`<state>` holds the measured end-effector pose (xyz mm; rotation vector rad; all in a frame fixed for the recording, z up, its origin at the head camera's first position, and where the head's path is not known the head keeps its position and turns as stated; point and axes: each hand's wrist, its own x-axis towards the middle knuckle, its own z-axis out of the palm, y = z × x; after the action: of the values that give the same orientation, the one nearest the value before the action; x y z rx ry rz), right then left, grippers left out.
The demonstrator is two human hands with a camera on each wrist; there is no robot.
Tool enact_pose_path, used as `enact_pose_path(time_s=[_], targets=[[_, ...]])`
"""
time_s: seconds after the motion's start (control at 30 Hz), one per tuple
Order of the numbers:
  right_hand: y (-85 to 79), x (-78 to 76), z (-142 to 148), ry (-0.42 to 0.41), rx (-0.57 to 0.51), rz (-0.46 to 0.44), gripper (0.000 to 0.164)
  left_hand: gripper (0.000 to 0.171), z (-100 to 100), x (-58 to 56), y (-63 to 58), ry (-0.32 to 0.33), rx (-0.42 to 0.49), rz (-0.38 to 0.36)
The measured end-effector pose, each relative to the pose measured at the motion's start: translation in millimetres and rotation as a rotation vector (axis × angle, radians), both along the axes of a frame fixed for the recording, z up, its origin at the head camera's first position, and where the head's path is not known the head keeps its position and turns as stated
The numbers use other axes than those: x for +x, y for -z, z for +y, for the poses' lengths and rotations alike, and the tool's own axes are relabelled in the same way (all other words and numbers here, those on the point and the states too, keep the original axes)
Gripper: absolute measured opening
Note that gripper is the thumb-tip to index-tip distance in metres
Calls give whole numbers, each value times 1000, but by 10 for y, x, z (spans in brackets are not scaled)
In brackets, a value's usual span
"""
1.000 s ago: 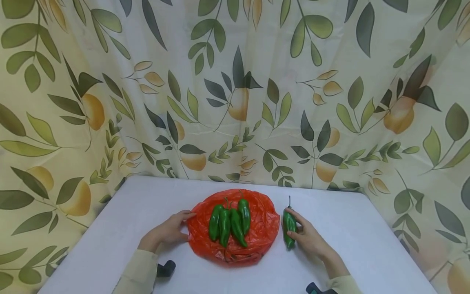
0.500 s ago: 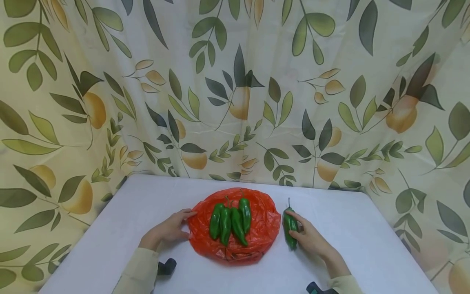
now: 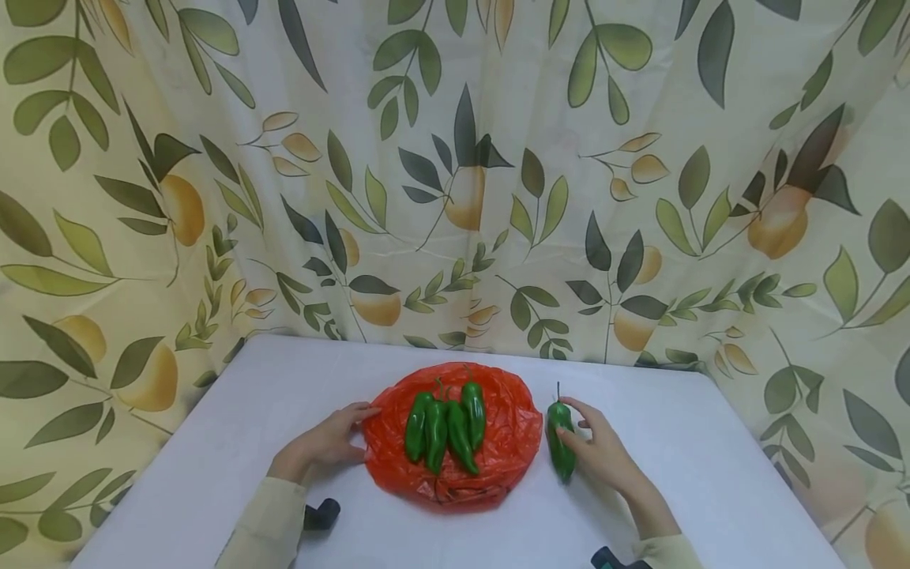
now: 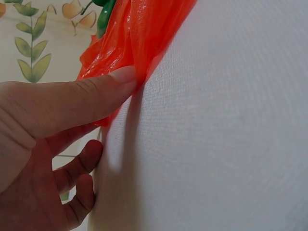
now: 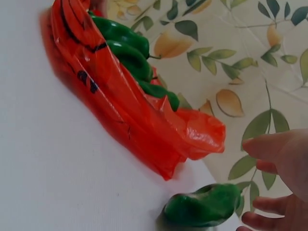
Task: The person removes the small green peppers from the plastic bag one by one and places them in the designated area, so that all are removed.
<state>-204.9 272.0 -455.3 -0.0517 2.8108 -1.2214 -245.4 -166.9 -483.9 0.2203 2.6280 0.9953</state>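
Note:
Several green peppers (image 3: 446, 431) lie side by side on a spread, crumpled red plastic bag (image 3: 515, 411) on the white table. At the bag's left edge, my left hand (image 3: 329, 437) holds the rim between thumb and forefinger; the left wrist view has the thumb (image 4: 96, 94) against the red plastic (image 4: 139, 38), the remaining fingers loosely bent. To the right of the bag, a single green pepper (image 3: 558, 442) rests on the table, stem pointing away. My right hand (image 3: 604, 450) hovers over it, fingers spread. A gap separates those fingers from the lone pepper (image 5: 202, 206) in the right wrist view.
The white table (image 3: 661, 442) ends at a leaf-and-fruit patterned curtain (image 3: 455, 269) along the back and sides. Black wrist devices (image 3: 322, 514) show by both sleeves. Dark printing marks the bag's side (image 5: 110, 106).
My right fingers have loosened from the single pepper and lifted slightly off it. That pepper stays beside the bag. My left hand keeps its place at the bag's edge.

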Motion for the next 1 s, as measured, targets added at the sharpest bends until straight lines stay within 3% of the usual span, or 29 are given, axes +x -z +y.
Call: enact_pose_path(time_s=[0.17,0.47,1.0], targets=[[-110,38,-87,2,29,80,59,75,6,1,-10,2,5,8],[-230,144,-345,-39,-33,216,54,77,0,11,-10,-4,0,1],[-111,-1,-792,-179,-141,207,50,79,-18,6,14,-9,10,2]])
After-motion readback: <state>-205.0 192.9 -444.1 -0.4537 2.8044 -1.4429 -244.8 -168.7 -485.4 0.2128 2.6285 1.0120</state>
